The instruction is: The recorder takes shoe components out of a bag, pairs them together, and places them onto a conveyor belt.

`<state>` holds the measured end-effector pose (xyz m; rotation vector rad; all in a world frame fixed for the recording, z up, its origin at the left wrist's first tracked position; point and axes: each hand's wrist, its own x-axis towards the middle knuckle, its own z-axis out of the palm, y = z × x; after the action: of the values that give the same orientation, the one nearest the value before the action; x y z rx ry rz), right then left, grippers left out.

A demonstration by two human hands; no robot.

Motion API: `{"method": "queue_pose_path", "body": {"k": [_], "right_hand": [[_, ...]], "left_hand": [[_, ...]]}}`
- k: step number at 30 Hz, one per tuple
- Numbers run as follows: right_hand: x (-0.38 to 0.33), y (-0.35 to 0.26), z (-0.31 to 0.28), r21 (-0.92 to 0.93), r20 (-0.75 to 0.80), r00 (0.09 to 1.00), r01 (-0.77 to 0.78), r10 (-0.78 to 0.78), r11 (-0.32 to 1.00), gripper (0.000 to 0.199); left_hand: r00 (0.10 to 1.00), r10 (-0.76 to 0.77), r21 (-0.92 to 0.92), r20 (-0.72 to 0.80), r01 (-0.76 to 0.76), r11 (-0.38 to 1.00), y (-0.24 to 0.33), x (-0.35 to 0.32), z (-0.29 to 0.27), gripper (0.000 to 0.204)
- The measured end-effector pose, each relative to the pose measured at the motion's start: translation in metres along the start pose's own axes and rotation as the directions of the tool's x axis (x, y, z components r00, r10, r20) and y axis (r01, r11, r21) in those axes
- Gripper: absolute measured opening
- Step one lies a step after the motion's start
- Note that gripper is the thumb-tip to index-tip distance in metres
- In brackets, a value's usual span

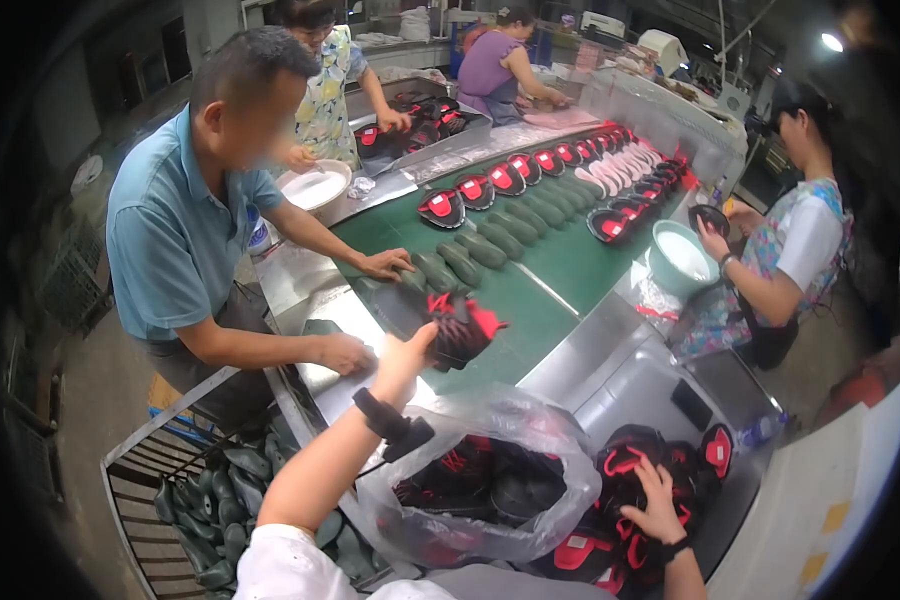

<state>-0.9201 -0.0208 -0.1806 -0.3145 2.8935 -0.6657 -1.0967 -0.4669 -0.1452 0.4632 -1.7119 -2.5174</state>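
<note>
My left hand (408, 358) reaches forward over the near end of the green conveyor belt (545, 330). It is closed on a black shoe upper (458, 335) with red laces and a red tab. My right hand (656, 508) lies on a heap of black and red shoe uppers (630, 452) in a grey bin, its fingers spread apart. Between my arms a clear plastic bag (560, 430) stands with its mouth wide, with more black and red uppers inside. Dark green shoe lasts (460, 262) line the belt beyond my left hand.
At left, a co-worker in a blue shirt (175, 225) touches the lasts. Below stands a wire cart (130, 500) piled with lasts. Rows of uppers (505, 178) and pink pieces (610, 172) run down the belt. A person at right handles a dark piece beside a pale green basin (675, 255). Two more people work behind.
</note>
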Motion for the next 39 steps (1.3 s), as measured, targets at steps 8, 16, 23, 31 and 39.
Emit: {"method": "queue_pose_path", "body": {"k": [8,16,23,31,39], "right_hand": [[0.008,-0.063,-0.012,0.208,-0.111,0.993,-0.019,0.043,0.978,0.063],[0.016,-0.08,-0.027,0.38,-0.108,0.994,0.067,-0.028,0.922,0.039],[0.064,-0.164,-0.005,0.559,0.083,0.912,0.291,-0.402,0.776,0.019],[0.106,-0.112,0.007,-0.336,0.001,0.978,0.199,-0.211,0.921,0.039],[0.104,-0.101,0.003,-0.291,-0.021,0.995,0.092,-0.102,0.952,0.069]], "left_hand": [[0.975,0.177,-0.134,-0.131,-0.195,0.972,0.001,0.133,-0.019,0.022],[0.972,0.029,0.127,0.234,-0.06,0.99,0.061,0.093,0.014,0.033],[0.258,-0.473,0.538,0.842,-0.448,0.714,-0.001,-0.094,0.005,0.025],[0.729,-0.154,0.536,0.667,-0.614,-0.58,-0.059,-0.075,-0.048,0.05],[0.492,0.006,0.478,0.871,-0.843,-0.246,-0.087,-0.076,0.061,0.095]]}}
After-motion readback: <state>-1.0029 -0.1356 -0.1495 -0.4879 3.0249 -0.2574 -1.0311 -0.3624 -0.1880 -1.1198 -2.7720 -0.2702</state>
